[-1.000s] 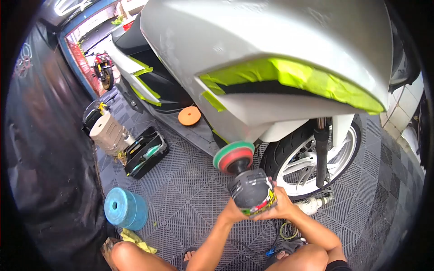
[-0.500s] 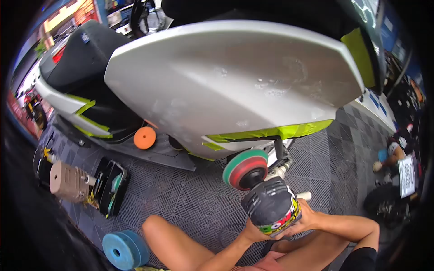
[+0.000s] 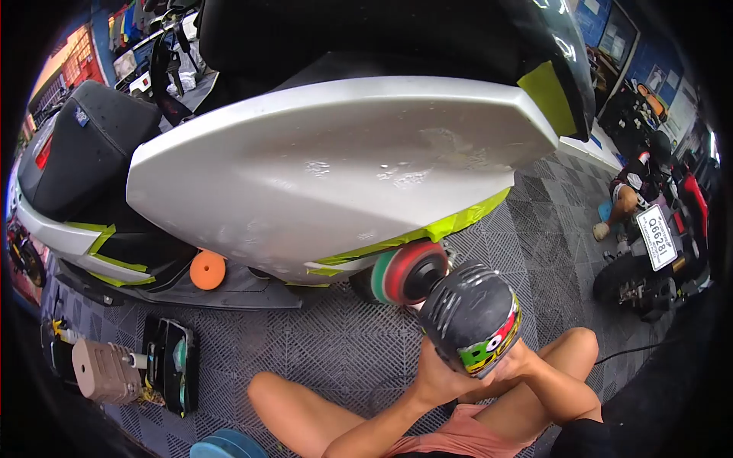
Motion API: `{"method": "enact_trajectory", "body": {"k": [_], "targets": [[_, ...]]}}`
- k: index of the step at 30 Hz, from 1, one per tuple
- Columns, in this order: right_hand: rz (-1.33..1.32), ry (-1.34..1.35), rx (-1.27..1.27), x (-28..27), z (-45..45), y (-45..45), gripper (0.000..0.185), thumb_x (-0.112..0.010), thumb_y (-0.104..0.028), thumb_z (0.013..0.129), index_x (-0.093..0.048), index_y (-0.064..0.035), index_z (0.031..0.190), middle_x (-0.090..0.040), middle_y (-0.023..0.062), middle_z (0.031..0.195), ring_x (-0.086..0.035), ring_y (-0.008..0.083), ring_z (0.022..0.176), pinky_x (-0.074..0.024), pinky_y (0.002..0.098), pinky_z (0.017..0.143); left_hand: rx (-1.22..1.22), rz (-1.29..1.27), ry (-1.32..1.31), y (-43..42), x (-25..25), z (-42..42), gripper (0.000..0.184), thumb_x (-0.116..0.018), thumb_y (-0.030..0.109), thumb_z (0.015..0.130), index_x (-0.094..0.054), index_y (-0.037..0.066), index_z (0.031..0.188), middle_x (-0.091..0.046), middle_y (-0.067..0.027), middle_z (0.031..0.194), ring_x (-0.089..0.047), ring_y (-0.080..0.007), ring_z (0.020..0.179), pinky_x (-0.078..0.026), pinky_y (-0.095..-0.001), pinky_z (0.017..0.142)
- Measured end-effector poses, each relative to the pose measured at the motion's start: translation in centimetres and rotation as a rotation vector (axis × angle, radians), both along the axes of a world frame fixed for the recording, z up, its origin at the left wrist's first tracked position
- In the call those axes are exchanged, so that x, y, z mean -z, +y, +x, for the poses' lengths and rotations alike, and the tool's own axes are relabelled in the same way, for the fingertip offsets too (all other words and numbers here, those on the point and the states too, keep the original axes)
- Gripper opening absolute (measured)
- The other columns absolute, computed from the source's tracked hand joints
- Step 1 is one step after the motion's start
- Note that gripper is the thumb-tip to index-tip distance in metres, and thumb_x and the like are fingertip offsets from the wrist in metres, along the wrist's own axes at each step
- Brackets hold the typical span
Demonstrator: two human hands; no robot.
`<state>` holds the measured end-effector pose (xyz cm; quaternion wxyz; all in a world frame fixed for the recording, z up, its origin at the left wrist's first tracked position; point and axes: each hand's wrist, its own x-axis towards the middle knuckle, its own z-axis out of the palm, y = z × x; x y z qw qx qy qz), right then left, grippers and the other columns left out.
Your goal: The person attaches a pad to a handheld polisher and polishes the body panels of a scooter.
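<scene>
Both my hands are wrapped around a black electric polisher [image 3: 467, 317] with colourful stickers on its housing. My left hand [image 3: 441, 374] grips it from the left and my right hand [image 3: 513, 362] from the right; the body hides some fingers. At its front, the round red and green polishing pad [image 3: 393, 278] is up by the lower edge of a silver scooter panel [image 3: 275, 164]. Whether the pad touches the panel, I cannot tell. White smears of compound mark the panel's surface. Yellow-green masking tape [image 3: 458, 217] runs along its lower edge.
An orange foam pad [image 3: 207, 270] rests by the scooter's footboard. On the patterned floor to the left are a beige canister [image 3: 103, 368] and an open black case [image 3: 169, 366]. A blue round pad [image 3: 227, 445] lies near my knee. Right, a motorcycle's plate [image 3: 657, 237] shows beside another person's arm.
My view has swung right, so the panel now sits lower and further left. The polisher has come closer to the panel, its pad turned more sideways. Both hands keep their hold.
</scene>
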<state>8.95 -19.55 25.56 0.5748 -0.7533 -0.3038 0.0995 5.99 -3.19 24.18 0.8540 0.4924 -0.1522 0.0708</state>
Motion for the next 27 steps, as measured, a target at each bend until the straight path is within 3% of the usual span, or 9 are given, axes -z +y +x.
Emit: {"method": "enact_trajectory", "body": {"k": [3, 7, 13, 16, 17, 20, 22, 24, 27], "targets": [[0.060, 0.040, 0.097, -1.0, -0.5, -0.3, 0.078, -0.080, -0.020, 0.060, -0.045, 0.0035, 0.126, -0.055, 0.0149, 0.121, -0.055, 0.0243, 0.110, -0.0401, 0.0363, 0.096, 0.063, -0.073, 0.001, -1.0, -1.7, 0.9, 0.061, -0.081, 0.012, 0.063, -0.050, -0.002, 0.114, -0.062, -0.0083, 0.104, -0.060, -0.0136, 0.094, -0.050, -0.0283, 0.083], [0.034, 0.016, 0.158, -0.1, -0.7, -2.9, 0.088, -0.082, -0.021, 0.062, -0.036, 0.0020, 0.134, -0.048, 0.0119, 0.129, -0.048, 0.0222, 0.117, -0.0373, 0.0362, 0.099, 0.160, -0.062, 0.009, -1.7, -3.3, 2.3, 0.060, -0.080, 0.011, 0.063, -0.052, -0.003, 0.114, -0.063, -0.0082, 0.103, -0.061, -0.0135, 0.094, -0.050, -0.0281, 0.083], [0.014, 0.159, 0.330, 0.6, -0.8, -5.1, 0.092, -0.084, -0.021, 0.060, -0.035, 0.0029, 0.134, -0.047, 0.0127, 0.130, -0.047, 0.0223, 0.118, -0.0377, 0.0364, 0.099, 0.182, -0.025, -0.019, -2.7, -3.7, 3.3, 0.057, -0.081, 0.012, 0.061, -0.056, -0.003, 0.110, -0.064, -0.0082, 0.102, -0.061, -0.0127, 0.091, -0.050, -0.0287, 0.083], [0.155, 0.241, 0.281, 0.4, -1.0, -3.3, 0.090, -0.084, -0.019, 0.061, -0.036, 0.0032, 0.133, -0.047, 0.0140, 0.130, -0.047, 0.0238, 0.118, -0.0381, 0.0370, 0.099, 0.152, -0.062, 0.014, -2.2, -2.7, 2.8, 0.059, -0.082, 0.013, 0.060, -0.056, -0.002, 0.111, -0.064, -0.0087, 0.103, -0.061, -0.0134, 0.094, -0.049, -0.0289, 0.084], [0.051, 0.193, 0.242, 0.8, -0.9, -3.2, 0.089, -0.083, -0.018, 0.062, -0.036, 0.0035, 0.133, -0.046, 0.0146, 0.131, -0.047, 0.0247, 0.118, -0.0382, 0.0370, 0.099, 0.105, -0.068, 0.019, -1.8, -2.4, 2.3, 0.061, -0.082, 0.014, 0.060, -0.055, -0.002, 0.112, -0.063, -0.0091, 0.105, -0.061, -0.0148, 0.097, -0.049, -0.0296, 0.086], [-0.030, -0.087, 0.061, 0.2, -0.4, -0.6, 0.079, -0.081, -0.019, 0.060, -0.045, 0.0039, 0.127, -0.053, 0.0167, 0.125, -0.052, 0.0271, 0.114, -0.0393, 0.0390, 0.098, 0.057, -0.056, -0.001, -0.6, -0.4, 0.8, 0.075, -0.080, 0.014, 0.060, -0.044, -0.002, 0.124, -0.058, -0.0124, 0.116, -0.058, -0.0176, 0.105, -0.047, -0.0317, 0.091], [-0.075, -0.128, 0.067, 1.7, -0.3, 0.3, 0.064, -0.075, -0.026, 0.059, -0.055, 0.0044, 0.112, -0.063, 0.0207, 0.104, -0.063, 0.0368, 0.094, -0.0467, 0.0412, 0.087, 0.009, -0.092, 0.004, -0.1, 1.6, -0.1, 0.076, -0.077, 0.010, 0.064, -0.039, -0.004, 0.128, -0.055, -0.0161, 0.121, -0.054, -0.0220, 0.112, -0.044, -0.0347, 0.097], [-0.100, -0.227, 0.043, 1.2, -0.4, 2.0, 0.061, -0.074, -0.025, 0.061, -0.055, 0.0044, 0.110, -0.065, 0.0191, 0.098, -0.064, 0.0371, 0.088, -0.0483, 0.0413, 0.083, 0.045, -0.111, -0.003, 0.8, 2.9, -0.4, 0.074, -0.075, 0.008, 0.065, -0.038, -0.004, 0.128, -0.054, -0.0175, 0.122, -0.053, -0.0242, 0.115, -0.042, -0.0364, 0.099], [-0.072, -0.132, 0.023, 1.5, -0.7, 3.5, 0.075, -0.076, -0.028, 0.061, -0.048, 0.0046, 0.122, -0.065, 0.0181, 0.099, -0.065, 0.0355, 0.090, -0.0488, 0.0398, 0.083, 0.023, -0.070, 0.018, 1.9, 3.2, -1.5, 0.073, -0.073, 0.005, 0.068, -0.036, -0.004, 0.130, -0.051, -0.0185, 0.125, -0.052, -0.0263, 0.117, -0.041, -0.0377, 0.100]]}}
